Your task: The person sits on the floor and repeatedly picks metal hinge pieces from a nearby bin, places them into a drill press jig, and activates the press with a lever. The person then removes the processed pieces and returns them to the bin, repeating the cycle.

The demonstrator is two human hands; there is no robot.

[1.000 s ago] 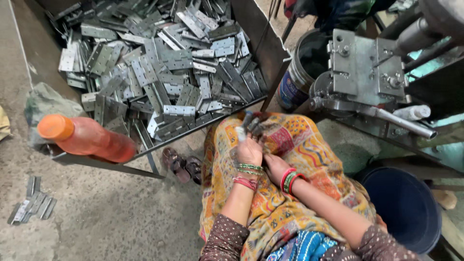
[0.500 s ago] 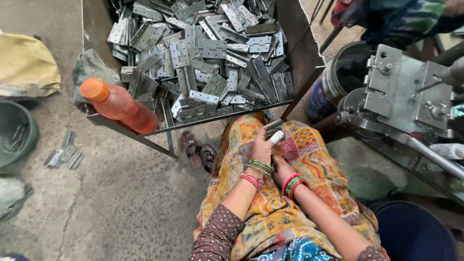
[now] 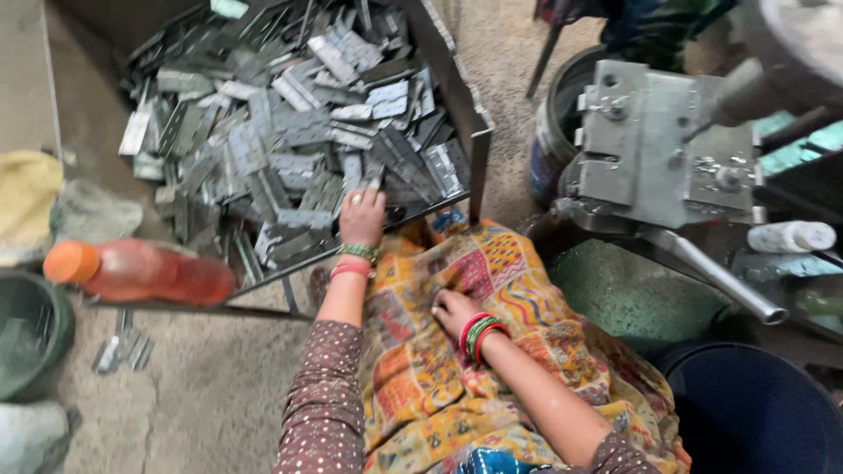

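The big open sheet-metal tray (image 3: 479,132) in front of my knees carries a heap of flat grey metal hinge plates (image 3: 290,132), far too many and too overlapped to count, lying at every angle with no shared long axis. To my right stands one grey steel press block with a slanting lever handle (image 3: 650,145), with one round dark drum (image 3: 549,132) just behind its left edge, and one dark blue bucket (image 3: 746,412) sits low beside my right leg. Over my lap lies one orange and yellow patterned cloth (image 3: 492,307). On the tray's near left rail rests one orange plastic bottle with an orange cap (image 3: 140,272), lying on its side, long axis along the rail. My left hand (image 3: 362,215) is the nearer one to the plates: it reaches over the tray's near edge with the fingers spread, tips touching the closest plates, which lie straight ahead of it and slightly left; I cannot tell whether a plate is pinched under the fingers. My right hand (image 3: 450,309) rests well back on the cloth, fingers curled loosely, holding nothing that I can see. One small cluster of loose plates on the floor (image 3: 123,351) lies below the bottle, and one small white bottle (image 3: 790,237) lies by the press.
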